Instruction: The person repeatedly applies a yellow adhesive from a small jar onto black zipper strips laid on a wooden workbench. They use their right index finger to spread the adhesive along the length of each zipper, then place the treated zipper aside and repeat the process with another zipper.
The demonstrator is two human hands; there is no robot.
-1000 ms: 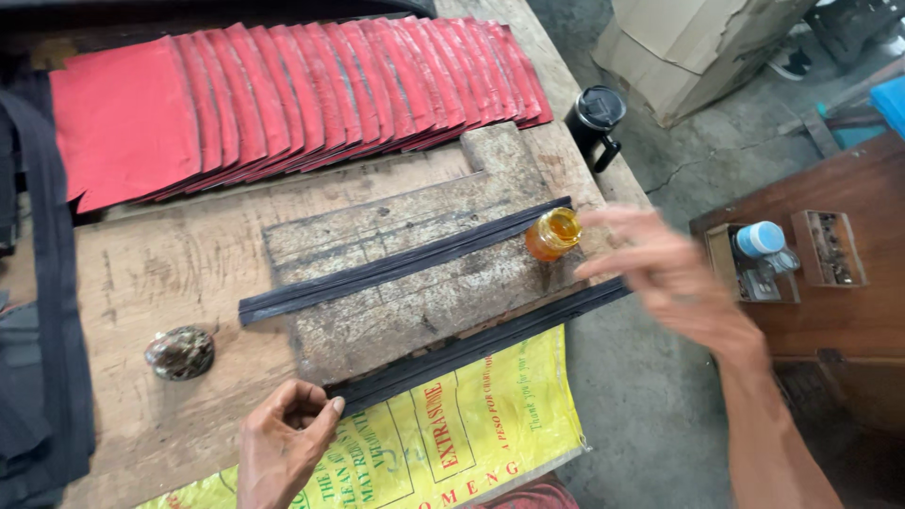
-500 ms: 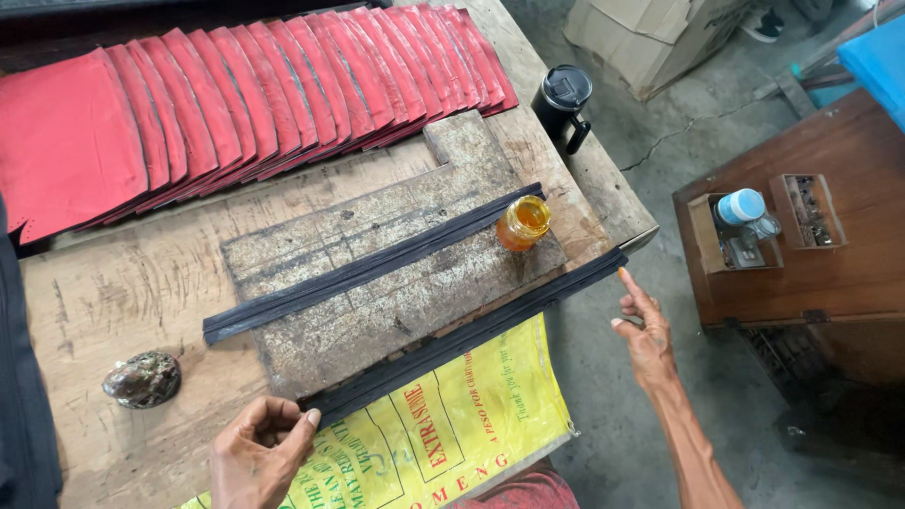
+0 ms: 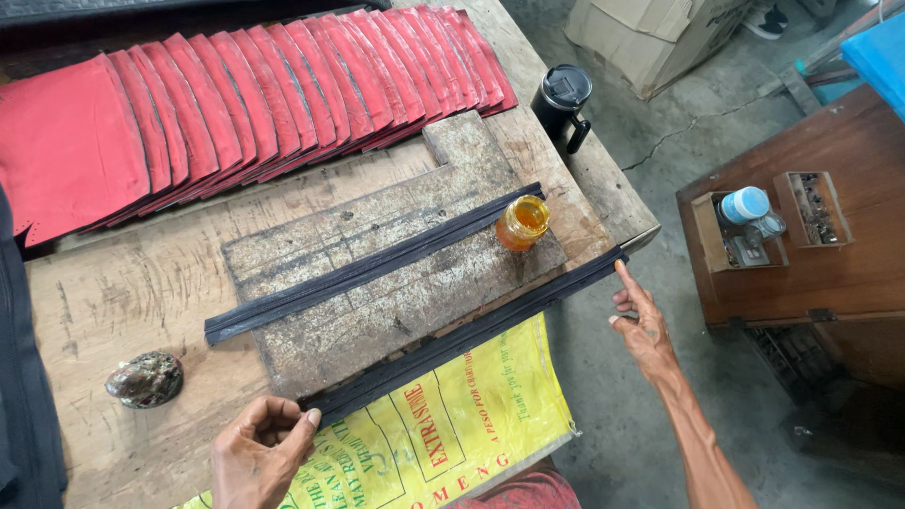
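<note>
Two long black strips lie slantwise over a worn wooden board (image 3: 377,311). My left hand (image 3: 259,452) pinches the near left end of the lower black strip (image 3: 471,335) at the board's corner. My right hand (image 3: 641,320) is off the bench's right edge, index finger touching that strip's far right end. The upper black strip (image 3: 368,269) rests on the board untouched. A small jar of amber glue (image 3: 521,222) stands open on the board's right end, by the upper strip's end.
A fanned row of red leather pieces (image 3: 236,104) covers the back of the wooden bench (image 3: 123,302). A black mug (image 3: 563,99) stands at its right edge, a dark stone (image 3: 144,379) at left, a yellow printed sack (image 3: 443,424) in front. A brown cabinet (image 3: 820,254) stands right.
My right hand left the glue jar and dropped to the right end of the lower strip. The left hand stays at the strip's near end.
</note>
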